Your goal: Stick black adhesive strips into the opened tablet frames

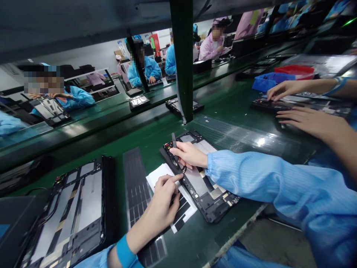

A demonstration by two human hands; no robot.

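Our right hand (189, 154) grips a slim black tool (174, 140) over an opened tablet frame (200, 178) on the green surface (223, 137). Our left hand (164, 204), close beside it, sits above a white paper sheet (158, 176); whether it pinches anything, we cannot quite tell. A second opened tablet frame (69, 219) lies nearby.

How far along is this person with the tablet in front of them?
Looks done: a second open tablet housing lies to the left, foil-lined interior exposed, though its finish can't be confirmed. In hand: the right hand grips a black pen-like tool over the central tablet housing; the left hand is at a white-backed sheet of black strips. Left: strips remain on that sheet.
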